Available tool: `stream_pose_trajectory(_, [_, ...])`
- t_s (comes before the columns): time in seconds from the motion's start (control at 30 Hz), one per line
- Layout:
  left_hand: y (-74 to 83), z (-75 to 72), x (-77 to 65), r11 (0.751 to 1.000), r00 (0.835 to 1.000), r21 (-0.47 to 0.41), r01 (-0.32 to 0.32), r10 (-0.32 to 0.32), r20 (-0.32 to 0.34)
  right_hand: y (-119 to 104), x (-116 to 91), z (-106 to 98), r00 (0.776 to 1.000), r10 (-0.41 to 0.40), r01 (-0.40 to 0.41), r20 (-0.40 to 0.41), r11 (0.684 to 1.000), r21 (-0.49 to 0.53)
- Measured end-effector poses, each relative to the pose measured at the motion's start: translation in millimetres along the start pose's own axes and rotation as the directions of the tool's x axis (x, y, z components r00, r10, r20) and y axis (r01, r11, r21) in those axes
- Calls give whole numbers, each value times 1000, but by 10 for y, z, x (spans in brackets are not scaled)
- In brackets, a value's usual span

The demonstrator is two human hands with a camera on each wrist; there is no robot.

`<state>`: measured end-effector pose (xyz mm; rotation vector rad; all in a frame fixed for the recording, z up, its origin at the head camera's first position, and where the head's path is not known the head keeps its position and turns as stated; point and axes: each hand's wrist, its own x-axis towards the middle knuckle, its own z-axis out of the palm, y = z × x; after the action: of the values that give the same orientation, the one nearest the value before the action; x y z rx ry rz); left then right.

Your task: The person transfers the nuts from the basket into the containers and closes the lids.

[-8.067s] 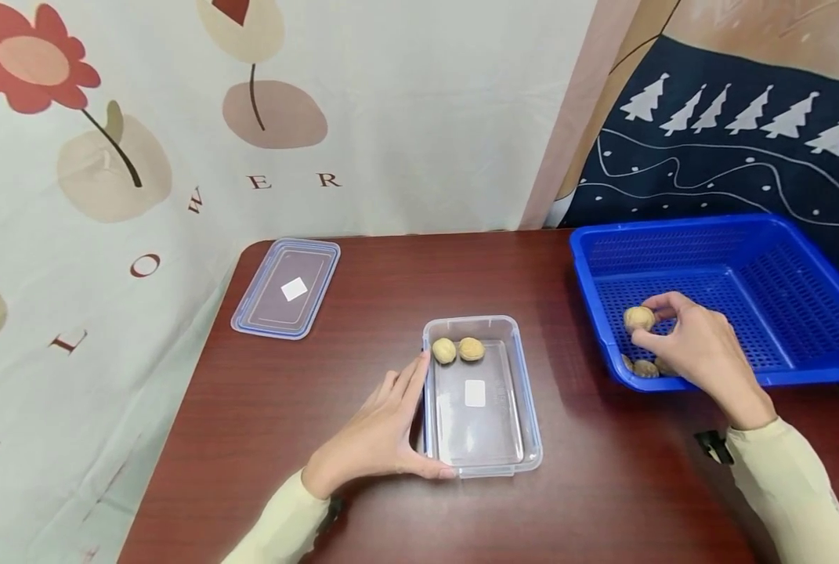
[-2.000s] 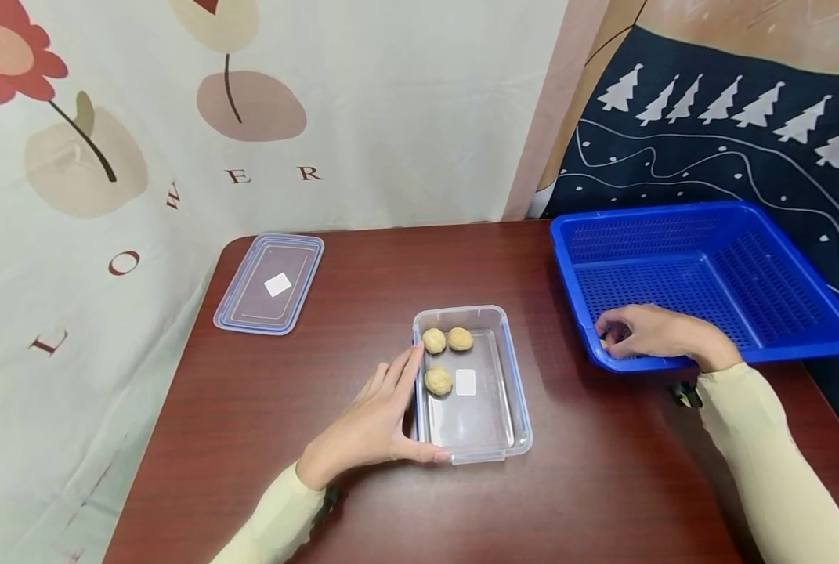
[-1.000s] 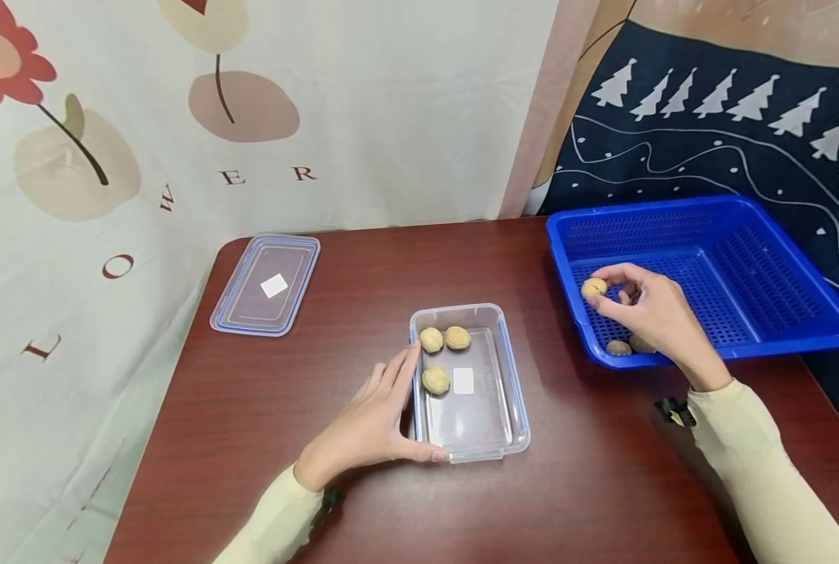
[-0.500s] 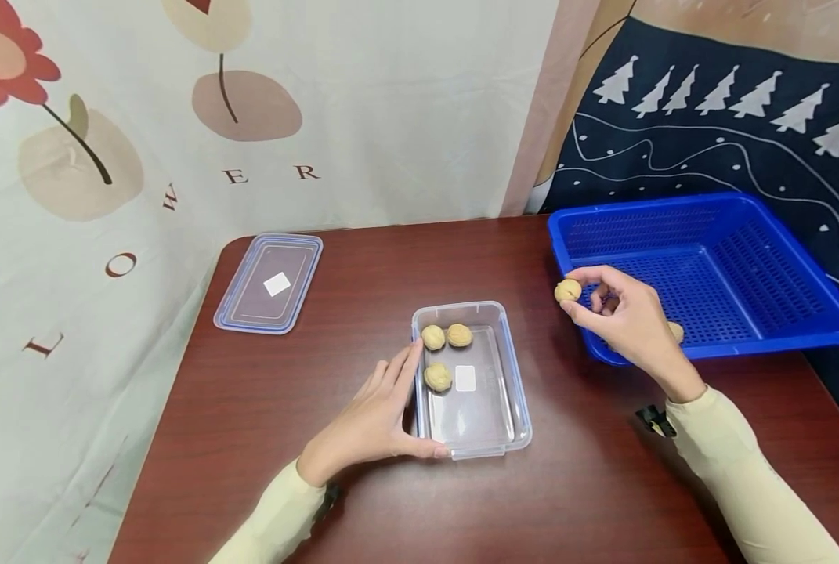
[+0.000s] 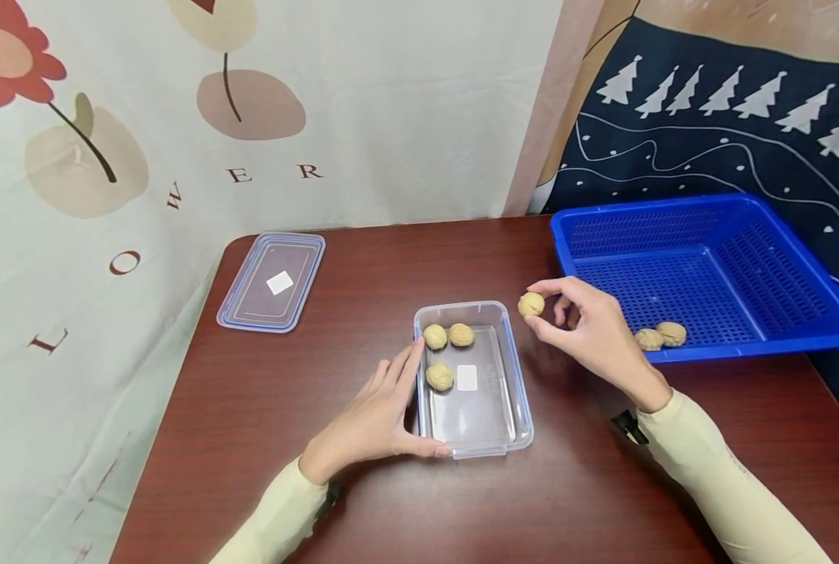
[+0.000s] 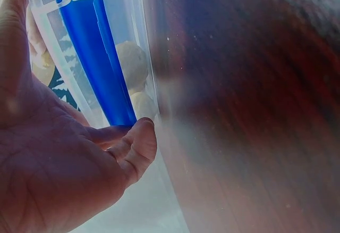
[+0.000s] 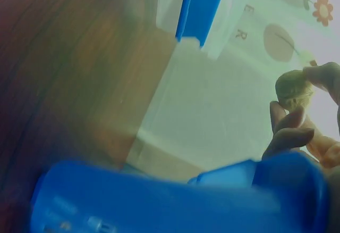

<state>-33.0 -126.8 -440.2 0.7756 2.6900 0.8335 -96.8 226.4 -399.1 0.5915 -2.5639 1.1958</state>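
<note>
Between thumb and fingertips my right hand (image 5: 588, 329) pinches a walnut (image 5: 531, 304), held up in the gap between the clear plastic container and the blue basket. The right wrist view shows that same walnut (image 7: 294, 90) at the fingertips. My left hand (image 5: 373, 427) rests against the left side of the clear container (image 5: 486, 423), fingers extended along the wall and thumb at the near edge. Three walnuts lie inside it, two at the far end and one walnut (image 5: 439, 377) by the left wall. In the left wrist view, the fingers (image 6: 141, 145) touch the container's side, beside its blue clip (image 6: 98, 57).
A blue perforated basket (image 5: 750, 345) stands at the right, with walnuts (image 5: 670, 334) visible near its front wall. The container's lid (image 5: 271, 282) lies flat at the back left of the brown table (image 5: 384, 274). Printed cloths hang behind.
A third walnut has appeared in the container since the earliest frame. My right hand has lifted another walnut out of the basket and carried it left. My left hand stays at the container.
</note>
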Motion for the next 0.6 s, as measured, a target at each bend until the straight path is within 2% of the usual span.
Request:
stream_pose_trajectory(0.17, [-13,-6,11,1000,1000,-9,7,-6,17,-73,37,119,994,-40,42,105,999,-12])
stream_pose_trajectory(0.3, [-9,-10,9,1000,1000,-22,13,-13,21,-115,52,220,984,-87,90,158,996,-11])
stream_pose_trajectory(0.47, [-2,-22,15,1000,999,-23,14,-13,32,-147,47,380,968,-40,53,249,998,-46])
stream_pose_trajectory(0.6, [3,-17,13,1000,999,-19,14,-14,31,-143,54,483,962,-17,48,274,993,-108])
